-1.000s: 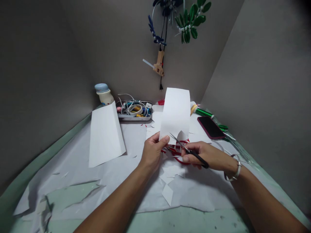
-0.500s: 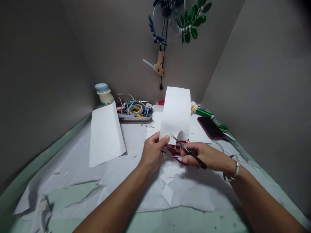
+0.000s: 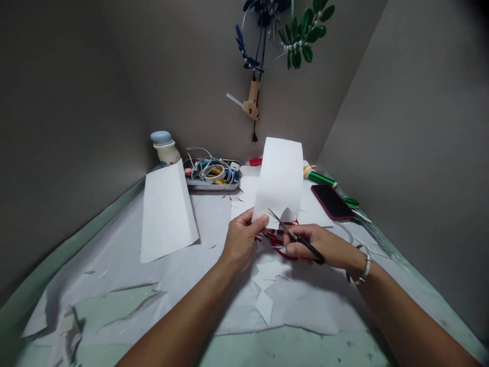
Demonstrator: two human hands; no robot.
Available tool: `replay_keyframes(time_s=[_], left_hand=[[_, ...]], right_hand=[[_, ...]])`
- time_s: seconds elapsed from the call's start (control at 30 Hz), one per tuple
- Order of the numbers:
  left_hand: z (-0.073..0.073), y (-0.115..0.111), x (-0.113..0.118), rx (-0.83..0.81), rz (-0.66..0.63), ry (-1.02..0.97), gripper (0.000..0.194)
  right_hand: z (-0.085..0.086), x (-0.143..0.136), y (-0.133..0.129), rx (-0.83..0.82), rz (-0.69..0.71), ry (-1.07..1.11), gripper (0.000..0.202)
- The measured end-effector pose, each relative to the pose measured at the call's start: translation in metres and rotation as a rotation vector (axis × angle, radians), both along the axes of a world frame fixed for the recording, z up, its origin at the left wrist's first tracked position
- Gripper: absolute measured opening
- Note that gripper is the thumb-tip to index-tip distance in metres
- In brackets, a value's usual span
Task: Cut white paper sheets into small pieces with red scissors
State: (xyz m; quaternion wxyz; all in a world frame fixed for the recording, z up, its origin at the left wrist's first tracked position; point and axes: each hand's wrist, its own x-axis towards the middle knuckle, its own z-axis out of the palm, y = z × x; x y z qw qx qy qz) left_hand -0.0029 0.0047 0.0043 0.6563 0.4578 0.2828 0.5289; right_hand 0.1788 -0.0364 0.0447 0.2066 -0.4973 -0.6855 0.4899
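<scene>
My left hand [image 3: 243, 237] pinches the lower left corner of a white paper strip [image 3: 280, 171], which stands upright above the table. My right hand [image 3: 317, 242] grips black-handled scissors [image 3: 294, 237], their blades pointing up and left across the paper's lower edge. A notch with a curled flap shows in that edge, just right of the blades. Red looped pieces [image 3: 286, 252] lie beneath and behind my hands, partly hidden. Below them on the table are white paper scraps [image 3: 264, 306].
At left lies a folded white sheet [image 3: 166, 214], with a blue-lidded jar [image 3: 167, 149] behind it. A metal tray [image 3: 214, 187] holds cables and tape. To the right are a phone [image 3: 331, 202] and a green roll [image 3: 321, 178]. A glue gun [image 3: 252, 102] hangs on the wall.
The paper strip and my left hand have shifted slightly right, while the scissors stay nearly in place. My right wrist and bracelet have moved a little left.
</scene>
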Motion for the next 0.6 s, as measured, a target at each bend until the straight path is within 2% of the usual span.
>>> replay_keyframes(time_s=[0.23, 0.6], left_hand=[[0.0005, 0.0008, 0.0000, -0.012, 0.013, -0.002, 0.027], [0.0004, 0.0018, 0.0001, -0.007, 0.005, -0.014, 0.031]], right_hand=[[0.0032, -0.0024, 0.0007, -0.007, 0.004, 0.005, 0.030], [-0.0016, -0.0008, 0.0007, 0.004, -0.008, 0.010, 0.031]])
